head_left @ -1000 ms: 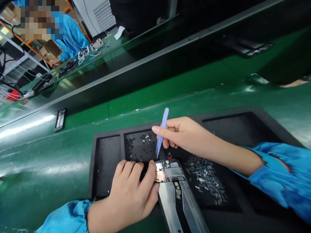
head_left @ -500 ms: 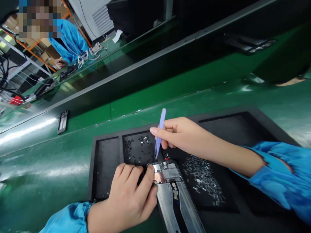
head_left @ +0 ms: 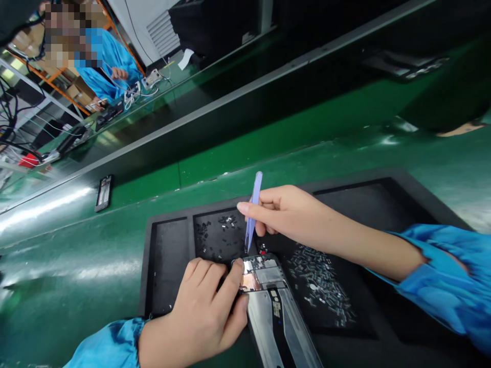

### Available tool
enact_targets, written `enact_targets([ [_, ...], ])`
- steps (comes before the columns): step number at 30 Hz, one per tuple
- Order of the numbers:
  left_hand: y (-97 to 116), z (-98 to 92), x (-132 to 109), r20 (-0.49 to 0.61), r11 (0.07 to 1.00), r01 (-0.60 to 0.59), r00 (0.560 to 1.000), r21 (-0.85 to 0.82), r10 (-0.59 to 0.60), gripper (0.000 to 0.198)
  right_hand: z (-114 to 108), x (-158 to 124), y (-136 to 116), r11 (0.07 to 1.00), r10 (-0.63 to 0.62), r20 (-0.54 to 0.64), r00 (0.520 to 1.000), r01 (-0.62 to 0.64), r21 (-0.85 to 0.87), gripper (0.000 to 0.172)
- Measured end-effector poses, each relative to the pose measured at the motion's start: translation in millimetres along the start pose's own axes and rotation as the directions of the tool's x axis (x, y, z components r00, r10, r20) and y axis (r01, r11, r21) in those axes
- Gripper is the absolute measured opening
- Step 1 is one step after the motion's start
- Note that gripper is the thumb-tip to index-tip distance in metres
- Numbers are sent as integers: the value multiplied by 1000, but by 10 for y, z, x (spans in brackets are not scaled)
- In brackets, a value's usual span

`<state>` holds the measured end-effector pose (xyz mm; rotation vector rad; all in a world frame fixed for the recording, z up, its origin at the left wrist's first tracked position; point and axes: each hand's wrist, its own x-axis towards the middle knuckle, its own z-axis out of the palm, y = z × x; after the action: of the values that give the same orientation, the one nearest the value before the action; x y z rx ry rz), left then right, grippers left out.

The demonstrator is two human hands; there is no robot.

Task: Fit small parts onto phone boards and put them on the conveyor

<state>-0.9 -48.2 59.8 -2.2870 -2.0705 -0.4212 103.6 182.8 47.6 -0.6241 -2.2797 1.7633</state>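
Observation:
An opened phone (head_left: 268,286) with its inner parts bare lies over the front of a black tray (head_left: 172,217). My left hand (head_left: 209,306) grips the phone's upper left edge, forefinger on the corner and thumb along the side. In my right hand (head_left: 276,207) is a pair of purple tweezers (head_left: 253,214), pinched between thumb and fingers and pointing down. Their tips are close above the phone's top edge; whether they hold a tiny part I cannot tell. Small dark pieces (head_left: 226,222) lie in the tray compartment behind the phone.
Many small metallic strips (head_left: 326,286) fill a compartment to the phone's right. Another opened phone (head_left: 103,193) lies farther back left on the green table (head_left: 76,266). Across a dark ledge (head_left: 199,112) a person in a blue smock (head_left: 115,51) sits among cables.
My hands, the tweezers and the phone have barely moved. The view has shifted slightly. Across the ledge, the other person has raised one hand.

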Motion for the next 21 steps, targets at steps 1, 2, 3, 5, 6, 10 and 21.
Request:
enact_targets([
  [1,-3,3,-1,8,1000,-7,1000,-1,7,39,-2,1,-1,1000,6,-1,1000,-6,-4,50],
  [2,-8,5,-2,16,1000,-13,1000,-3,13,39,-2,1,-3,1000,13,0,1000,-13,-6,50],
  [3,-12,7,-2,23,1000,-23,999,-4,23,39,-3,0,-6,1000,20,1,1000,-20,-7,51],
  [5,-17,7,-1,25,999,-43,999,2,43,39,-3,-3,-16,1000,31,5,999,-31,-3,51],
  [6,-18,4,1,24,998,-56,998,5,55,39,-3,-4,-23,999,36,10,999,-36,3,51],
  [10,-3,-11,9,9,997,-79,997,22,78,36,-8,-4,-43,999,48,22,999,-48,-4,51],
  [21,4,-31,19,-4,995,-99,995,-3,99,39,-21,-2,-54,994,98,39,994,-96,-59,54],
])
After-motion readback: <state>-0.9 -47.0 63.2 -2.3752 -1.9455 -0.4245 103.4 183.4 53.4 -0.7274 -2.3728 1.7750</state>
